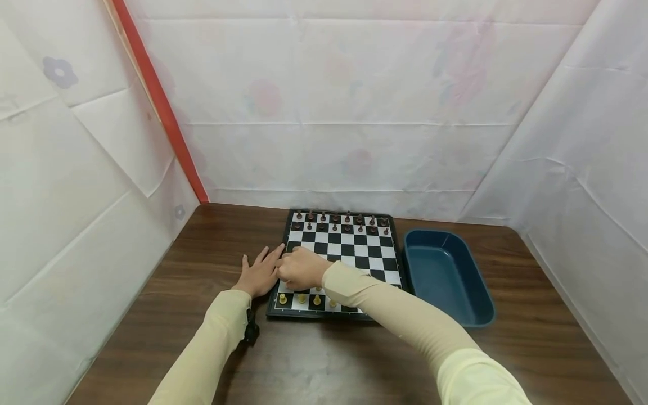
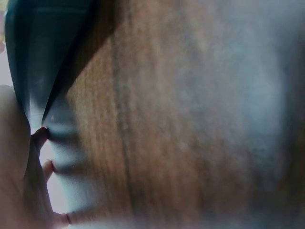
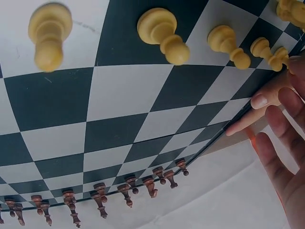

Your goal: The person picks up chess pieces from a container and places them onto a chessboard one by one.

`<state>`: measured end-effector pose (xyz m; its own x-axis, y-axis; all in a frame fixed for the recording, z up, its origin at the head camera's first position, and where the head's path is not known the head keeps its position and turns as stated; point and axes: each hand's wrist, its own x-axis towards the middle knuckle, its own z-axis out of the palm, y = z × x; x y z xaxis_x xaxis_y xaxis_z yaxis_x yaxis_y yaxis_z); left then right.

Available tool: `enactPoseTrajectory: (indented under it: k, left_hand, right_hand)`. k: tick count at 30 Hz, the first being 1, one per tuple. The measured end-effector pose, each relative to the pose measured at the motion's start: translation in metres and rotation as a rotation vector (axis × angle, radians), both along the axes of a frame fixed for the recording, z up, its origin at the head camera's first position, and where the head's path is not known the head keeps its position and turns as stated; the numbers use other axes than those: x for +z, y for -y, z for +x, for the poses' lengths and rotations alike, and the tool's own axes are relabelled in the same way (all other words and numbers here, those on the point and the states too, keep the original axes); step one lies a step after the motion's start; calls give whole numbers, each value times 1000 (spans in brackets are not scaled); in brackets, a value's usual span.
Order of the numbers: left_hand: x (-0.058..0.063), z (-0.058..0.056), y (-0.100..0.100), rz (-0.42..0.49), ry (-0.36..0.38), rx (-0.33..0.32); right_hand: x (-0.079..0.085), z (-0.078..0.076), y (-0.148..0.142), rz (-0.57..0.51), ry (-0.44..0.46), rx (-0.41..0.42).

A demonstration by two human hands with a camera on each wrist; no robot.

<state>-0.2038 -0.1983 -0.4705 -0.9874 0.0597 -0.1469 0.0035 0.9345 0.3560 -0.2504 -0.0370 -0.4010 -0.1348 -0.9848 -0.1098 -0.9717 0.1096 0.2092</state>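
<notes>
A black-and-white chessboard (image 1: 362, 262) lies on the table, with brown chess pieces (image 3: 99, 195) in two rows at its far side. Yellow pieces (image 1: 316, 300) stand at the near side, partly hidden by the right arm. My left hand (image 1: 260, 275) rests with spread fingers on the table, its fingertips at the board's left edge. Above the board's left side, my right hand (image 1: 302, 269) pinches a yellow pawn (image 3: 281, 53) at the end of the pawn row. In the right wrist view, the left hand's fingers (image 3: 267, 95) show along the board's edge.
A dark blue plastic bin (image 1: 412, 270) stands just right of the board. White cloth walls (image 1: 324, 157) enclose the back and both sides of the brown wooden table (image 1: 324, 360). A red strip (image 1: 157, 101) runs down the back left corner.
</notes>
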Motion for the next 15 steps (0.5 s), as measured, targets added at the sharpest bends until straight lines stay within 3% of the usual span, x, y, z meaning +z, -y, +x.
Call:
enactPoseTrajectory:
  k: [9, 15]
  left_hand:
    - [-3, -1, -1, -2, 11, 4]
    - [-3, -1, 7, 14, 11, 32]
  right_hand:
    - [9, -3, -11, -9, 29, -47]
    - [25, -19, -43, -84, 48, -87]
